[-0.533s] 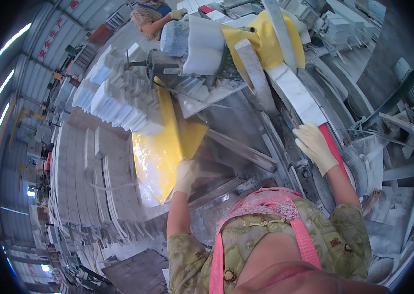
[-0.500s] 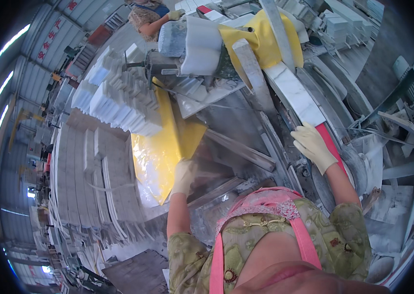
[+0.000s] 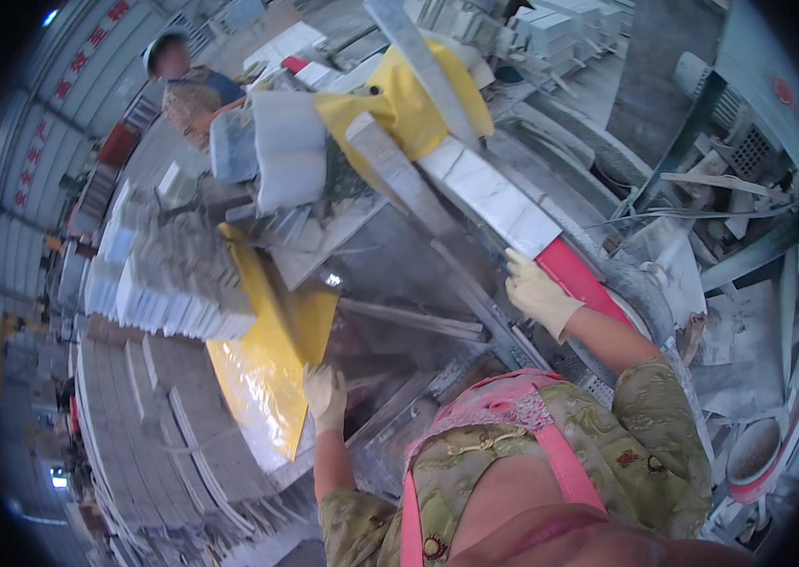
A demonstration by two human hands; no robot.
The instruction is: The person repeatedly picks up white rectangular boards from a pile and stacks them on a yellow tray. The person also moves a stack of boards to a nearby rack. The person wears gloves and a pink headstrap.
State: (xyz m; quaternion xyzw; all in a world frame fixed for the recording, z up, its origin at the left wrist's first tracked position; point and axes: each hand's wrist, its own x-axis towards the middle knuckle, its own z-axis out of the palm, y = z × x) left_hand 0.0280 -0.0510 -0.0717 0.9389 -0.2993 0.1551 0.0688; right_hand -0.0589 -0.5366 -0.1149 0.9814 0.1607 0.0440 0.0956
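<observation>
My right hand, in a cream glove, has its fingers stretched out at the near end of a white marble strip. The fingertips are at the strip's edge; whether they press on it I cannot tell. Under and behind that end runs a red belt-like band. My left hand, gloved alike, is by the right edge of a glossy yellow sheet, fingers loosely extended and nothing visible in them. Another yellow cover drapes over the machine at the marble's far end, with grey bars beside it.
Stacked white slabs stand at the left beyond the yellow sheet, above long grey slabs. A co-worker stands at the far left, behind a white rounded block. Green metal framing and scraps crowd the right side.
The view has swung, shifting the scene left and down at the left side. More of the red band shows beside my right hand. The co-worker's head has come into view.
</observation>
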